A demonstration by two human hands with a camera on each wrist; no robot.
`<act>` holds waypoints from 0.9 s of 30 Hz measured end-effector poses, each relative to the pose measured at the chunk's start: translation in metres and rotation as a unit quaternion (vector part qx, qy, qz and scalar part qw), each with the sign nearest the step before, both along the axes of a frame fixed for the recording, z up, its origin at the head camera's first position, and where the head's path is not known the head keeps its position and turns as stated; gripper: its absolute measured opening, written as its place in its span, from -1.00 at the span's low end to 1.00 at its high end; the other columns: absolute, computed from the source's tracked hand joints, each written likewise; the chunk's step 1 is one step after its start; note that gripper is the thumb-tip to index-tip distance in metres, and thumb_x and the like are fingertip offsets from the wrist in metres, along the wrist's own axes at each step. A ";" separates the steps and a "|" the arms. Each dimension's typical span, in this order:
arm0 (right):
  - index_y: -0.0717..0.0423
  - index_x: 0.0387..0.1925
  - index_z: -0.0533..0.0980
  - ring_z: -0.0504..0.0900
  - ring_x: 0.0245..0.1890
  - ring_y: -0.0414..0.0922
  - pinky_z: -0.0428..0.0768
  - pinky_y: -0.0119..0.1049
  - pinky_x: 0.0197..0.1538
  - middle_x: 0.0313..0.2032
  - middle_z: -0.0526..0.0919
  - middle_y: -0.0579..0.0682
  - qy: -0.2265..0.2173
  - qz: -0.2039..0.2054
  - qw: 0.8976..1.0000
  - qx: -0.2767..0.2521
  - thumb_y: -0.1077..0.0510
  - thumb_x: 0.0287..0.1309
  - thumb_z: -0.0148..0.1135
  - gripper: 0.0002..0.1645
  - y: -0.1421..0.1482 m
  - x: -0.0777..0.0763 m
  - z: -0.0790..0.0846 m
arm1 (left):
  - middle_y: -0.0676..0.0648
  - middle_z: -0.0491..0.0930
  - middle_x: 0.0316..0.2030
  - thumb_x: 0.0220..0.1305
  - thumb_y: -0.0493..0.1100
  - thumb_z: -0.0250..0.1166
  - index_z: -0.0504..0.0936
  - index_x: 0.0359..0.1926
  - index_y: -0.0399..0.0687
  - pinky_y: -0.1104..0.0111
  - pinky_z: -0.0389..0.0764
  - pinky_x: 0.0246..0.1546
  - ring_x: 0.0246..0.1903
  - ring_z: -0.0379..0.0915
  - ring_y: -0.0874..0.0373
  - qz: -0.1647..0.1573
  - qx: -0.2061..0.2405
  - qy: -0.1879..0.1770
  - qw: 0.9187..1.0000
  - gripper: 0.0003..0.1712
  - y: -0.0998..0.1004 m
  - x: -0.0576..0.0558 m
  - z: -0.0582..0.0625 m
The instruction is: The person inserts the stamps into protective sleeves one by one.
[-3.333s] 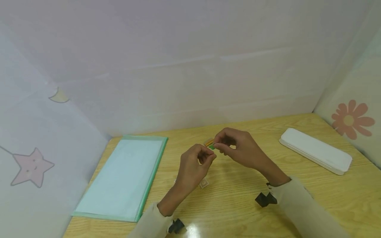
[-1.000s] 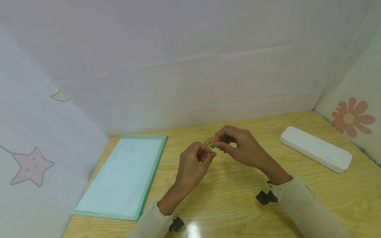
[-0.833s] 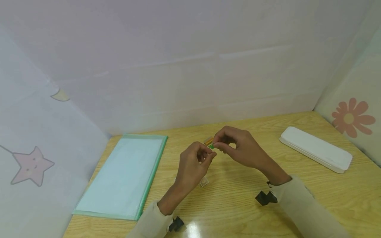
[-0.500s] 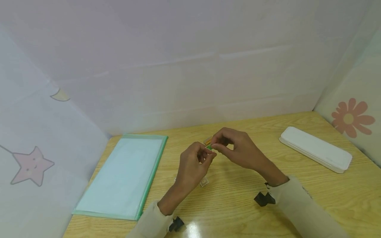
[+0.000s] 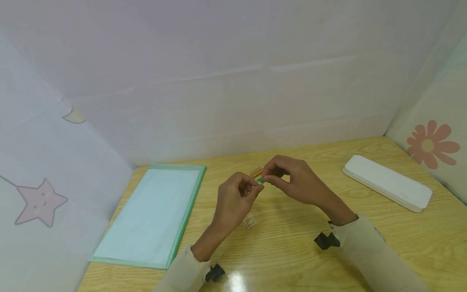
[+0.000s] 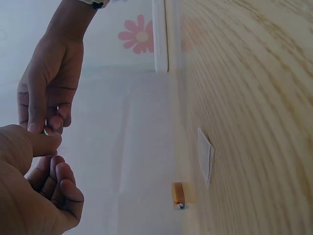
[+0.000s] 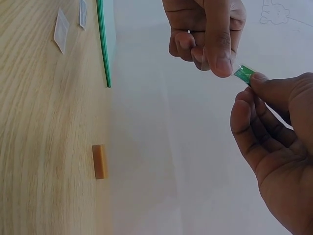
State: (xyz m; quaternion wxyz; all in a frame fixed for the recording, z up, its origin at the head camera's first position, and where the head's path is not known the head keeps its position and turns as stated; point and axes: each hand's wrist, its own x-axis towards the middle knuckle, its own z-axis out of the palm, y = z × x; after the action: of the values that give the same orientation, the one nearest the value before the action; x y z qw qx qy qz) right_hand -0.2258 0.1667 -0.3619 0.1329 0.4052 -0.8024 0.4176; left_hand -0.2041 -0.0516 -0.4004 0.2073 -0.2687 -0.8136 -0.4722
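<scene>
A small green piece with a clear edge [image 7: 243, 74] is held in the air above the table. My right hand [image 5: 293, 182] pinches it between thumb and index finger. From the other side, my left hand [image 5: 232, 205] has its thumb and index finger pinched together at the clear edge; the exact contact is too small to see. In the left wrist view only a sliver of green shows between the fingertips. Beyond the hands, an orange-brown block [image 5: 257, 172] in a clear wrapper lies on the table. A small clear square packet [image 5: 249, 222] lies nearer, beside my left wrist.
A green-edged folder [image 5: 146, 219] of white sheets lies on the left of the wooden table [image 5: 288, 251]. At the right is a white oblong case [image 5: 386, 183]. A second small packet [image 7: 82, 13] shows in the right wrist view. White cloth walls [image 5: 204, 101] enclose the back and sides.
My right hand shifted slightly left, then back right with the green piece. My left hand moved slightly left and up. Both hands keep the same pinching pose; things on the table stay put.
</scene>
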 end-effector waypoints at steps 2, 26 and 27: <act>-0.11 -0.12 0.56 0.63 -0.27 -0.29 0.63 -0.32 -0.24 -0.19 0.62 -0.26 -0.001 0.007 1.000 -0.001 0.16 0.33 0.32 -0.85 0.002 -0.001 -0.001 | 0.13 0.55 -0.46 0.24 -0.13 0.47 0.61 -0.26 -0.01 0.44 0.52 -0.55 -0.54 0.43 0.28 -0.003 0.004 -0.006 1.000 -0.82 -0.001 0.000 0.001; -0.09 -0.12 0.57 0.62 -0.28 -0.32 0.62 -0.34 -0.27 -0.18 0.61 -0.28 0.022 0.007 0.999 0.026 0.18 0.30 0.35 -0.83 -0.002 -0.001 -0.003 | 0.12 0.56 -0.44 0.23 -0.17 0.47 0.61 -0.23 -0.06 0.42 0.54 -0.48 -0.51 0.45 0.27 0.000 0.020 -0.022 1.000 -0.81 -0.006 0.000 0.006; -0.07 -0.12 0.57 0.62 -0.27 -0.31 0.63 -0.33 -0.25 -0.18 0.61 -0.28 0.021 0.003 0.999 0.024 0.18 0.30 0.36 -0.83 -0.002 0.000 -0.003 | 0.13 0.56 -0.44 0.23 -0.16 0.47 0.61 -0.23 -0.06 0.42 0.54 -0.48 -0.51 0.45 0.26 -0.001 0.022 -0.024 0.999 -0.81 -0.006 0.000 0.006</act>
State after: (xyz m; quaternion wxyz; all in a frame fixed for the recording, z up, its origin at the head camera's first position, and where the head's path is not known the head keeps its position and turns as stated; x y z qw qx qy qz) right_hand -0.2261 0.1650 -0.3647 0.1383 0.4194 -0.8080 0.3900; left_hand -0.2044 -0.0576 -0.3942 0.1931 -0.2534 -0.8076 -0.4963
